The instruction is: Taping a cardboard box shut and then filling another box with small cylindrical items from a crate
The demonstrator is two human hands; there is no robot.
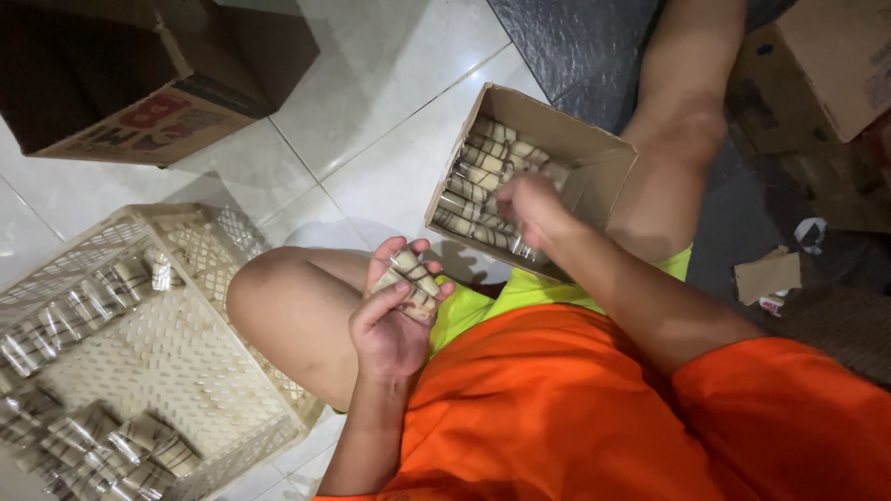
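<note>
My left hand point(394, 315) is raised above my bent knee and grips two or three small wrapped rolls point(413, 278), pale with dark stripes, in clear plastic. My right hand point(529, 209) reaches into a small open cardboard box point(594, 153) on the floor, fingers down among several of the same wrapped rolls point(478, 176) stacked in rows. Whether the right hand has closed on a roll is hidden by the hand itself.
A cream plastic lattice crate point(176, 353) at the left holds several wrapped rolls along its edges. A large brown carton point(139, 83) lies top left, another carton point(826, 65) top right. White floor tiles and a dark mat lie around. A cardboard scrap point(766, 276) lies right.
</note>
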